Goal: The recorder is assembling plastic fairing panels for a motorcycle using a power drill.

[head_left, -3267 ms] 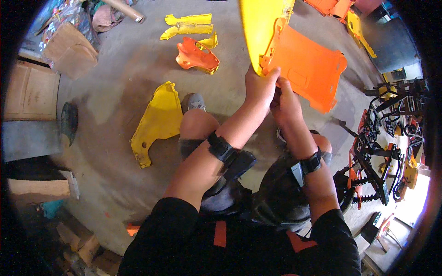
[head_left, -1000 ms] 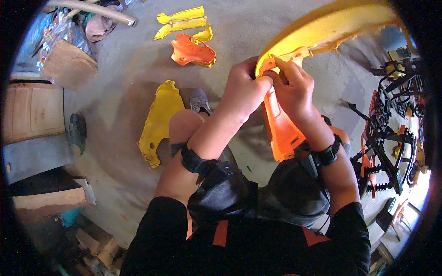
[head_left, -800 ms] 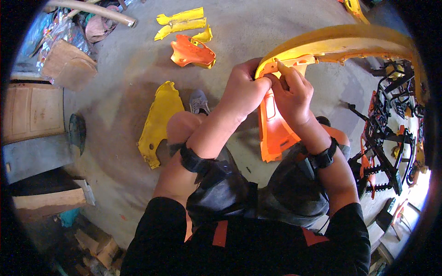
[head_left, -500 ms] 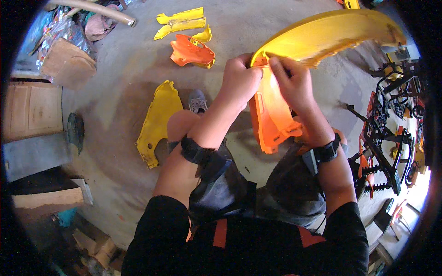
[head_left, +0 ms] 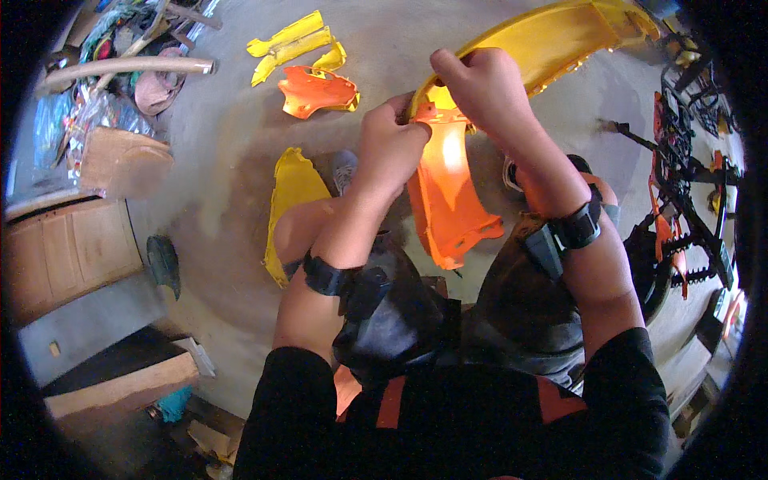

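Note:
In front of my knees I hold a long, curved yellow plastic fender joined to an orange plastic panel. My left hand is closed on the orange panel's upper end, where it meets the fender's near end; its thumb lies along the orange edge. My right hand is raised over the fender's near end. Its fingers are curled and the thumb sticks out to the left; what it grips, if anything, is hidden. The orange panel hangs down between my legs, its lower end notched.
A yellow panel lies on the floor by my left leg. Farther off lie an orange shell piece and several yellow strips. Black metal frames stand at the right. Cardboard, a tube and a wooden cabinet are at the left.
My right hand has let go of the joint and risen, its fingers now curled over the fender's near end. The fender and orange panel have shifted slightly left in view, with my left hand still on them.

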`<move>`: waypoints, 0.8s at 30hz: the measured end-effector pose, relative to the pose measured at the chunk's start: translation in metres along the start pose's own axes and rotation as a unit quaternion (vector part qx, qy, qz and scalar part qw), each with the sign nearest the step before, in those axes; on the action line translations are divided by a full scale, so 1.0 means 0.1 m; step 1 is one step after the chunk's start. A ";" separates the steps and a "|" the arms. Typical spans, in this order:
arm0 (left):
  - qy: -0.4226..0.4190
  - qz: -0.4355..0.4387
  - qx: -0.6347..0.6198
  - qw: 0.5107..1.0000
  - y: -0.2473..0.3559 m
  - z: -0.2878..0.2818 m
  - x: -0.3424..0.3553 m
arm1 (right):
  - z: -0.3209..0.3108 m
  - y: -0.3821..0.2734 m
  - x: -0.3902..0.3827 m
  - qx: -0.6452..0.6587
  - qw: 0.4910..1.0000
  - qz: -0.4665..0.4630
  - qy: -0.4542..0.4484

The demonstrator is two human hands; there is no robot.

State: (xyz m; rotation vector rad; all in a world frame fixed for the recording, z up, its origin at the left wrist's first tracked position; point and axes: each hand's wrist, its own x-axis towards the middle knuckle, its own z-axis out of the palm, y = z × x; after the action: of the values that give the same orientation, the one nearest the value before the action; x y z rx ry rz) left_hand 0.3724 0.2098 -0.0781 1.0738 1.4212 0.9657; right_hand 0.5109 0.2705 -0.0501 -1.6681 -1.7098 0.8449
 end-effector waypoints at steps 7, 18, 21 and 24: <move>-0.041 0.037 0.053 0.997 0.14 0.00 -0.08 | 0.00 0.10 -0.03 0.031 0.998 0.049 0.029; 0.005 0.046 -0.004 0.999 0.05 -0.04 -0.13 | -0.06 0.11 -0.02 0.073 0.997 0.024 0.022; -0.013 0.044 -0.014 0.999 0.06 -0.04 -0.19 | -0.02 0.16 -0.03 0.070 0.997 0.023 0.023; -0.027 0.035 -0.041 0.998 0.04 -0.04 -0.24 | 0.00 0.20 -0.05 0.067 0.997 0.030 0.015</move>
State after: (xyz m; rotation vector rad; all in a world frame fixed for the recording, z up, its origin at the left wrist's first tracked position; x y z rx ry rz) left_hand 0.3699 0.1882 -0.0671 1.0863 1.2965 1.0306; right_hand 0.5240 0.2658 -0.0658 -1.6401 -1.5552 0.9351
